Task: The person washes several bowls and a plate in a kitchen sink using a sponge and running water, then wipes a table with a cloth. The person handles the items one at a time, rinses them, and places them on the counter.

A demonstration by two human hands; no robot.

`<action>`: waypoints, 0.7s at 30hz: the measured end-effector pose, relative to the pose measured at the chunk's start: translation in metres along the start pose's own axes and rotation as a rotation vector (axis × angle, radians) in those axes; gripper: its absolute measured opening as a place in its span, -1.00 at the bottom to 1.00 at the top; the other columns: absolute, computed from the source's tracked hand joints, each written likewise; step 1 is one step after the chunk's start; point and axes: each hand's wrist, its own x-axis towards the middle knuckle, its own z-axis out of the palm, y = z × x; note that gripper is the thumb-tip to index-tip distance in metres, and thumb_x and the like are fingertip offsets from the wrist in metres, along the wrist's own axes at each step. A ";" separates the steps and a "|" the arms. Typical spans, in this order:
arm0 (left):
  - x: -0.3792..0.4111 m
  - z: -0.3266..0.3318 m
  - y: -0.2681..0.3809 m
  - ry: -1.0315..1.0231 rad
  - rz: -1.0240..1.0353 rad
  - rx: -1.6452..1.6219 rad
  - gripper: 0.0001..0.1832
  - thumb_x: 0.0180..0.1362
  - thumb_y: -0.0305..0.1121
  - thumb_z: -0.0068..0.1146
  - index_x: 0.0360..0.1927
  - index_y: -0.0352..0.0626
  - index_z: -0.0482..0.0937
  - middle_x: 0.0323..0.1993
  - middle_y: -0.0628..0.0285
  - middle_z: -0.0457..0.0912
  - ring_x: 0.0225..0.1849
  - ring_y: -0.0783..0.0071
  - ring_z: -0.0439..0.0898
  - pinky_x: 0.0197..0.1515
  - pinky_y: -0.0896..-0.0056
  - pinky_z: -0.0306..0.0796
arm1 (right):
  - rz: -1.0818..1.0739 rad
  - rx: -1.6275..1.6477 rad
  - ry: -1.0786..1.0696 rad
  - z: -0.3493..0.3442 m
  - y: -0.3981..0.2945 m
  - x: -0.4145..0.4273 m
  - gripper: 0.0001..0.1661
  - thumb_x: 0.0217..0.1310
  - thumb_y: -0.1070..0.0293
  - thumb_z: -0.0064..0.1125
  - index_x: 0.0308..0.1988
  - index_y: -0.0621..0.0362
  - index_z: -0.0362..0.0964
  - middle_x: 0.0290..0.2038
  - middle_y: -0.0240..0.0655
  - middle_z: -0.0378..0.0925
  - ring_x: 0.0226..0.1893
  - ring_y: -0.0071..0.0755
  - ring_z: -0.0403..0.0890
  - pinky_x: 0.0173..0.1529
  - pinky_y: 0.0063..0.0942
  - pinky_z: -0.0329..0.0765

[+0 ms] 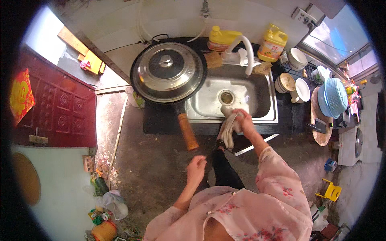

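Note:
My right hand (pixel 245 120) grips a pale cloth (pixel 229 128), which hangs over the front rim of the stainless steel sink (pixel 208 104). Below the wooden handle (pixel 188 132) of a pan, my left hand (pixel 196 165) is raised with its fingers curled together; nothing shows in it. That pan, covered by a glass and metal lid (pixel 167 70), rests on the black counter at the sink's left. A white faucet (pixel 248 55) arches over the basin, and the drain (pixel 226 97) lies near its middle.
Two yellow detergent jugs (pixel 273 43) (pixel 224 37) stand behind the sink. Bowls (pixel 285 82), a white mug (pixel 300 91), a dish rack and a blue plastic colander (pixel 333 98) are at the right, beside a wooden board (pixel 322 132) with a cleaver. A yellow stool (pixel 331 191) stands on the floor.

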 end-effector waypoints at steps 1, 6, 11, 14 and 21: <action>0.008 0.015 0.014 0.002 0.016 -0.002 -0.74 0.16 -0.37 0.11 -0.08 -0.19 0.48 -0.32 0.22 0.58 -0.29 0.48 0.55 -0.15 0.45 0.41 | 0.143 0.427 -0.004 -0.002 -0.034 -0.001 -0.61 0.11 0.53 -0.08 -0.02 0.13 0.40 -0.08 -0.25 0.50 0.03 -0.25 0.47 0.05 -0.19 0.48; 0.089 0.102 0.100 0.070 0.067 -0.432 -0.56 0.08 -0.41 0.19 0.05 -0.21 0.40 -0.21 0.19 0.56 -0.27 0.43 0.55 -0.18 0.44 0.45 | 0.138 0.810 -0.095 -0.038 -0.076 0.018 -0.54 0.27 0.23 -0.07 0.13 0.10 0.27 0.09 -0.19 0.39 0.09 -0.16 0.42 0.20 -0.20 0.35; 0.180 0.123 0.149 0.023 -0.074 -0.444 -0.50 -0.01 -0.46 0.19 0.07 -0.24 0.40 -0.13 0.18 0.55 -0.22 0.42 0.57 -0.21 0.44 0.49 | 0.172 0.091 -0.094 -0.050 -0.083 0.057 -0.53 0.31 0.05 -0.10 0.07 0.08 0.39 0.04 -0.30 0.45 0.01 -0.31 0.46 0.07 -0.33 0.40; 0.212 0.128 0.169 0.087 0.049 -0.157 -0.57 -0.04 -0.46 0.19 -0.03 -0.28 0.47 -0.28 0.20 0.60 -0.31 0.47 0.58 -0.33 0.49 0.49 | 0.169 -0.092 0.131 -0.080 -0.081 0.108 -0.54 0.32 0.03 -0.13 0.08 -0.02 0.40 0.02 -0.32 0.46 -0.06 -0.38 0.47 -0.05 -0.37 0.36; 0.258 0.140 0.168 0.135 0.136 0.345 -0.57 -0.11 -0.23 0.30 -0.10 -0.07 0.56 -0.26 0.01 0.62 -0.24 0.07 0.60 -0.18 0.20 0.44 | 0.106 0.639 -0.113 -0.067 -0.120 0.204 -0.50 0.29 0.07 -0.07 0.12 0.10 0.28 0.08 -0.30 0.45 0.06 -0.28 0.46 0.07 -0.25 0.35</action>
